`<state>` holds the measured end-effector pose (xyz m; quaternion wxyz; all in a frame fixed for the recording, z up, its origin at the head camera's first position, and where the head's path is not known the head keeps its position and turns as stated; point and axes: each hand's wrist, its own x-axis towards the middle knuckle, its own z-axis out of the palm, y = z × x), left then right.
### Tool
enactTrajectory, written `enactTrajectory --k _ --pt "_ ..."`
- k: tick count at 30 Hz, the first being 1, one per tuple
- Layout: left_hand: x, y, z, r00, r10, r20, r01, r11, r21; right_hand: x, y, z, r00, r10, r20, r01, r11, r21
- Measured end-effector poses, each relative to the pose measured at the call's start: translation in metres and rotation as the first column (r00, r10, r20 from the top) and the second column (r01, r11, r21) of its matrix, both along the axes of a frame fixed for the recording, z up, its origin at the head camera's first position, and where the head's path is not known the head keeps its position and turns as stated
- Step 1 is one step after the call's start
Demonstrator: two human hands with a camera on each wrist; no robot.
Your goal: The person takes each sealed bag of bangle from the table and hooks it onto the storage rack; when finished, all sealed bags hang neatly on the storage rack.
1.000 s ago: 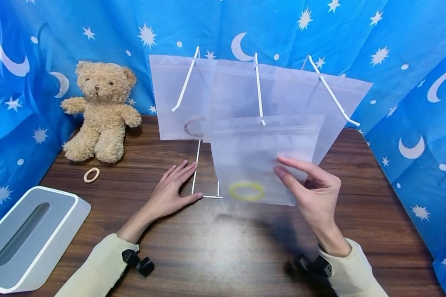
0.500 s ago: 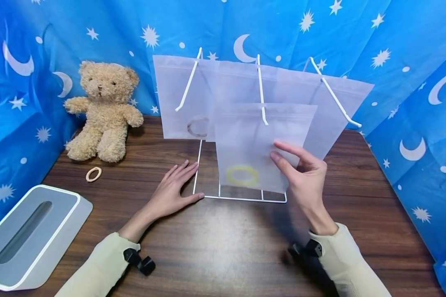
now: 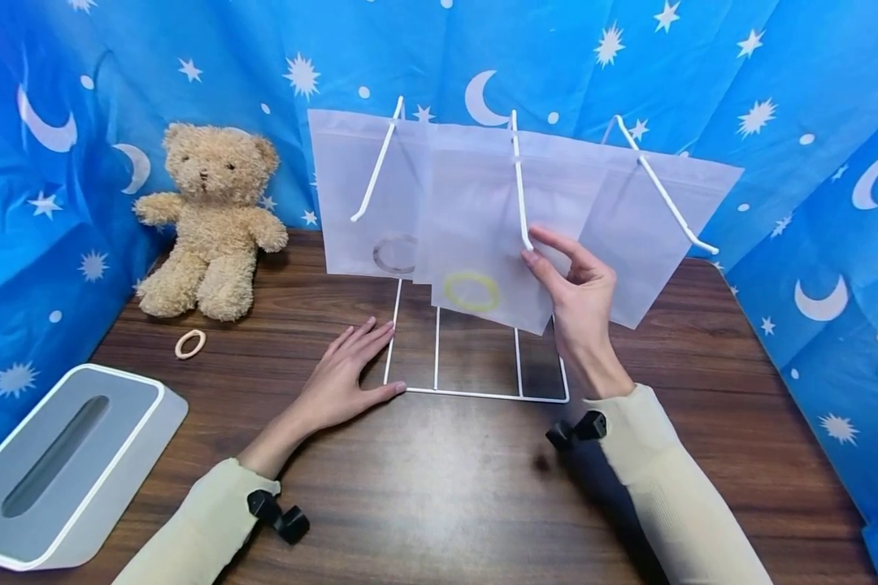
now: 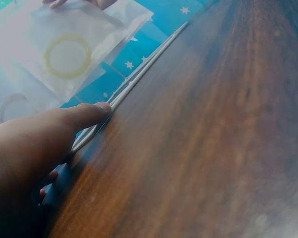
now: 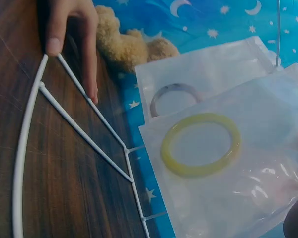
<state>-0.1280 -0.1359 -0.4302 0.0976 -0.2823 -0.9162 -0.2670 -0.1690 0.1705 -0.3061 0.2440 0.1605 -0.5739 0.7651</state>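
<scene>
My right hand (image 3: 585,301) pinches the front of a frosted zip bag (image 3: 475,211) with thumb and forefinger. A yellow bangle (image 5: 198,171) shows through it near the bottom. The bag hangs well back on the middle hook (image 3: 521,195) of a white wire rack, and the fingertips are beside that hook's tip. My left hand (image 3: 347,378) lies with fingers spread at the rack base (image 3: 483,395), its thumb touching the front left corner. Behind hang other frosted bags: the left bag (image 3: 358,195) holds a greyish bangle (image 5: 175,87), and the right bag (image 3: 644,244) hangs from the right hook.
A teddy bear (image 3: 215,219) sits at the back left, with a small beige ring (image 3: 179,349) in front of it. A grey-white tissue box (image 3: 128,414) stands at the left front. Blue star-patterned cloth (image 3: 775,49) encloses the wooden table (image 3: 439,504).
My right hand has moved back and up with the bag, which has slid from the middle hook's tip toward the rack. The left hand has stayed in place.
</scene>
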Motion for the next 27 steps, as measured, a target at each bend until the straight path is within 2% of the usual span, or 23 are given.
enactTrajectory --k 7,14,18,20,22,24,25,27 --pt "0.001 0.001 0.001 1.000 -0.006 -0.007 0.006 1.000 0.003 -0.012 0.001 -0.002 1.000 -0.011 -0.018 0.010 1.000 -0.018" --pt "0.001 0.003 0.002 1.000 -0.014 -0.006 0.014 1.000 0.002 -0.016 0.002 -0.001 0.999 -0.021 -0.032 0.020 1.000 -0.013" --pt "0.001 0.003 0.002 1.000 -0.019 -0.007 0.019 1.000 0.001 -0.010 0.007 0.003 1.000 0.008 -0.025 -0.007 0.999 0.050" --pt "0.001 0.003 0.002 1.000 -0.020 -0.006 0.020 1.000 0.001 -0.004 0.010 0.007 0.999 0.017 -0.039 -0.011 0.990 0.141" --pt "0.001 0.003 0.002 1.000 -0.021 -0.004 0.021 1.000 0.002 0.005 0.015 0.012 0.999 0.028 -0.046 -0.015 0.969 0.248" --pt "0.001 0.003 0.002 1.000 -0.021 -0.005 0.021 1.000 0.003 0.015 0.021 0.018 0.998 0.039 -0.039 -0.022 0.928 0.371" --pt "0.001 0.003 0.002 1.000 -0.022 -0.005 0.022 1.000 0.004 0.020 0.025 0.019 0.998 0.050 -0.038 -0.029 0.898 0.439" --pt "0.000 0.003 0.002 1.000 -0.021 -0.006 0.021 1.000 0.005 0.030 0.035 0.022 0.999 0.044 -0.016 -0.026 0.807 0.590"
